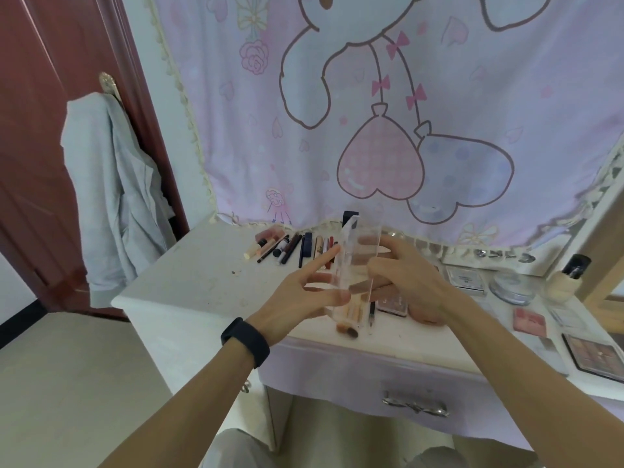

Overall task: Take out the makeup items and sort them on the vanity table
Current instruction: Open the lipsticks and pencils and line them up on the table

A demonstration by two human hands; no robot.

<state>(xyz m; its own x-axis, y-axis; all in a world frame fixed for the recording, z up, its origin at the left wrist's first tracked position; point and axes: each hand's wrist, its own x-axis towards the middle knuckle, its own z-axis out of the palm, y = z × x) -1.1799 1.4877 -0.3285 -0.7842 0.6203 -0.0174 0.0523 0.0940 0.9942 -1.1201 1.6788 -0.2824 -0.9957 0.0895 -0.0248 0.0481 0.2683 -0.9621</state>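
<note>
A tall clear acrylic box [354,251] is held tilted above the white vanity table [202,282]. My left hand [297,305] grips its left side, thumb in front and fingers behind. My right hand [412,278] grips its right side, fingers curled round the wall. Makeup brushes [347,327] show at the box's lower end; I cannot tell whether they are inside it or on the table. A dark pencil [371,315] lies just right of them. A row of pencils and lip products [287,246] lies at the back of the table.
Palettes [594,354], a blush compact [529,320], a round clear jar [511,287] and a foundation bottle [569,275] sit on the right. A cartoon cloth [371,130] hangs behind. A grey garment [111,197] hangs on the door at left. A drawer handle [415,405] is below.
</note>
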